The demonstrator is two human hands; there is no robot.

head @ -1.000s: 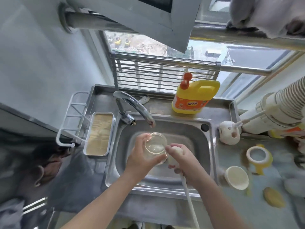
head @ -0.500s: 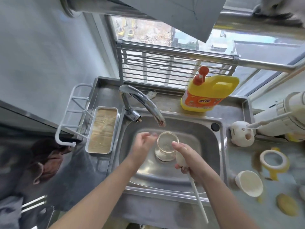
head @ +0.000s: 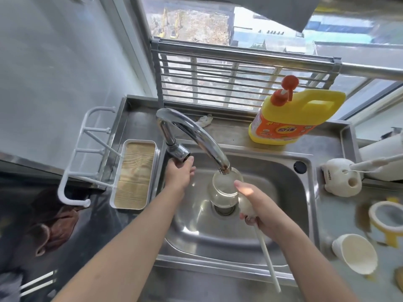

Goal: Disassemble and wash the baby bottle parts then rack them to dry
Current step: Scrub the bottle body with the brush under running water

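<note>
From my remote station I am seeing the change since approx 1 s ago: the L hand (head: 179,172), which was holding the clear glass bottle body (head: 224,188), is now letting it alone and is curling its fingers round the chrome tap lever (head: 177,154). The bottle body is now sitting over the drain, w/ its mouth directly under the curved chrome tap spout (head: 196,131).

The R hand (head: 260,207) is gripping the white long-handled bottle brush (head: 267,257) just below the bristle head, as before, and its thumb is touching the bottle's side. I cannot tell if the bottle is standing on the basin floor or is being carried by this hand.

I am judging that scrubbing is pausing and rinsing is coming; the water is not showing clearly yet.

Containers:
- Bottle body: the inside is looking hazy; foam or water, I cannot tell.
- Stainless steel sink (head: 218,261): holding only the bottle.
- White paper cup (head: 353,256), tilting on the R counter: nothing is showing inside.
- Yellow plastic detergent jug w/ red pump (head: 294,118): opaque, so level unknown.
- White-rimmed tray (head: 117,188): holding a beige mat.

Racking is not yet starting.
</note>
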